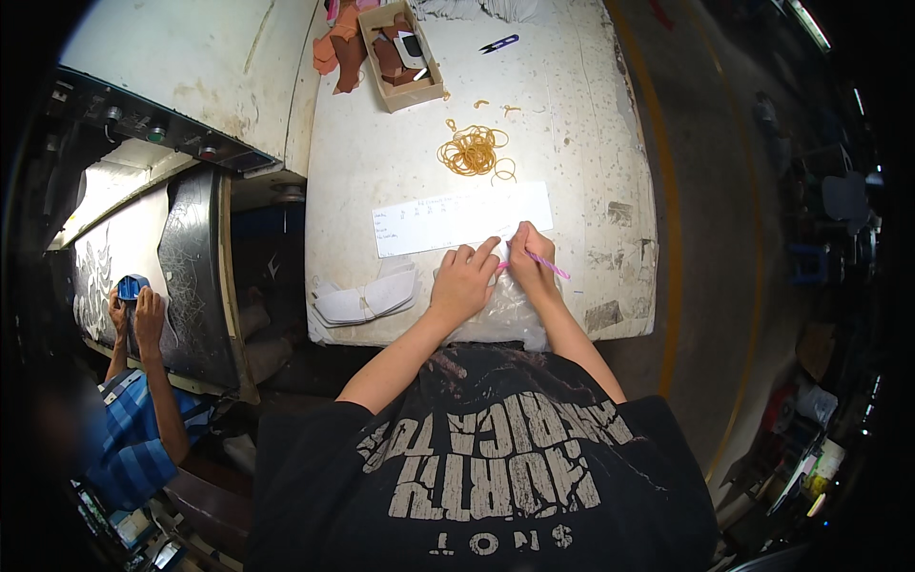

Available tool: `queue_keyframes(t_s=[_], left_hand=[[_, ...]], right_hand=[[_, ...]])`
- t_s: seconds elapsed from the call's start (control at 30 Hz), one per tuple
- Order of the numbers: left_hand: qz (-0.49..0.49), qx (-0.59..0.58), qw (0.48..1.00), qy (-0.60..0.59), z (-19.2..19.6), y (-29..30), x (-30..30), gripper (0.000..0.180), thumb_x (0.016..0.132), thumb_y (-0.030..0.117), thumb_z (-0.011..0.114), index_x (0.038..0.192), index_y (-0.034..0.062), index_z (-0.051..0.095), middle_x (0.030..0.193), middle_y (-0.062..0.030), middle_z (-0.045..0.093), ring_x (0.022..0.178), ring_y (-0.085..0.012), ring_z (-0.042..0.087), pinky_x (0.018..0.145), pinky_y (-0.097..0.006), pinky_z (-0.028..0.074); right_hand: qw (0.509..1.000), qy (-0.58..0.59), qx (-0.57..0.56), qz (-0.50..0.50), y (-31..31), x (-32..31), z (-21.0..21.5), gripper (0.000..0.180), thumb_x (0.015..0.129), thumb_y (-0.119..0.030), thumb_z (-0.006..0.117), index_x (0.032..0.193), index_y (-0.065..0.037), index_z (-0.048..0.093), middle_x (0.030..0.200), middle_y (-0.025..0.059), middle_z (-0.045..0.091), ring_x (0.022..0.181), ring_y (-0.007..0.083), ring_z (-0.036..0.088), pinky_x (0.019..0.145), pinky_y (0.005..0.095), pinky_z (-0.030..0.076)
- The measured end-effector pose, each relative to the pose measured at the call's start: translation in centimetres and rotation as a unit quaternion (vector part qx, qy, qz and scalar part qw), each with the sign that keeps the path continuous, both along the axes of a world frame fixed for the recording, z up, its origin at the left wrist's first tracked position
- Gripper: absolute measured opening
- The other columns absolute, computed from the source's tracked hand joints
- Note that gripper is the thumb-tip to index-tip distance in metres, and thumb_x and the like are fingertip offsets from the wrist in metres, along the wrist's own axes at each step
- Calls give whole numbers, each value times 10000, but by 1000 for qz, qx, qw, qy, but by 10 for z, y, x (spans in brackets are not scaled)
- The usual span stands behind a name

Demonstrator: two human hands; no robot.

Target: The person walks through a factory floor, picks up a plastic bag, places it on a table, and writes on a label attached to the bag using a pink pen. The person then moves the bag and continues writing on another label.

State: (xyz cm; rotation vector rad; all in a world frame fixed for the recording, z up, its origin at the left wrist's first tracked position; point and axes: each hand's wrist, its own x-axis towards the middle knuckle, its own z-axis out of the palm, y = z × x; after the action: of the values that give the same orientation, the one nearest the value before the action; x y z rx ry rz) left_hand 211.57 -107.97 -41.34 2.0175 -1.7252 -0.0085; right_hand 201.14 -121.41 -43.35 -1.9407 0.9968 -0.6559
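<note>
My right hand (531, 269) is closed round a pink-and-purple pen (550, 265), its tip side at the lower edge of a long white paper slip (457, 217) with handwriting on it. Beside it my left hand (464, 286) lies with fingers spread at the slip's lower edge. A small pink piece (502, 267) shows by the left thumb; I cannot make out what it is. Under and between both hands is a clear plastic bag (498, 319), partly hidden by them. Left of my left hand rests a stack of light grey cut pieces (367, 296) with a band round it.
Beyond the slip lies a pile of yellow rubber bands (472, 151). A cardboard box (412, 93) of brown pieces and purple thread snips (499, 44) sit farther back on the white table (581, 124). At left, a co-worker's hands (141, 310) hold a blue tool at a machine.
</note>
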Motion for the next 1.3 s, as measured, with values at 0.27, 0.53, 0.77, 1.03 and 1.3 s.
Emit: queue_keyframes(t_s=[0.27,0.53,0.77,1.03,1.3], left_hand=[[-4,7,1000,3,0,0,1,213,927,254,686,1031,70,656,1413,-46,623,926,-268,580,842,-406,455],[-3,4,1000,4,1,-1,1,209,934,255,680,1029,70,650,1406,-48,624,923,-270,579,837,-407,453],[-5,25,1000,1,-1,0,-1,234,913,257,694,1077,93,658,1442,-45,603,973,-264,578,873,-405,463],[-5,35,999,12,-3,1,-1,249,899,261,707,1079,95,660,1440,-45,603,983,-266,574,877,-407,462],[-2,29,1000,-2,-2,1,-1,240,903,254,704,1076,93,662,1444,-41,602,976,-260,576,873,-396,462]], right_hand=[[1000,-29,2,-2,1,1,1,393,1117,-214,437,819,14,554,641,173,608,561,250,594,581,391,491],[1000,-7,-3,-11,-1,-1,-4,394,1119,-211,431,819,12,554,640,171,607,576,263,622,592,395,509],[1000,-10,-5,-10,-1,-3,-6,407,1122,-223,429,824,22,560,651,182,623,585,250,633,598,396,515],[999,-25,7,-31,1,-2,0,418,1122,-230,430,820,24,569,669,178,637,604,257,644,599,388,508],[999,-2,-11,-51,1,-1,-3,432,1122,-237,422,816,20,588,667,175,652,598,279,654,604,403,521]])
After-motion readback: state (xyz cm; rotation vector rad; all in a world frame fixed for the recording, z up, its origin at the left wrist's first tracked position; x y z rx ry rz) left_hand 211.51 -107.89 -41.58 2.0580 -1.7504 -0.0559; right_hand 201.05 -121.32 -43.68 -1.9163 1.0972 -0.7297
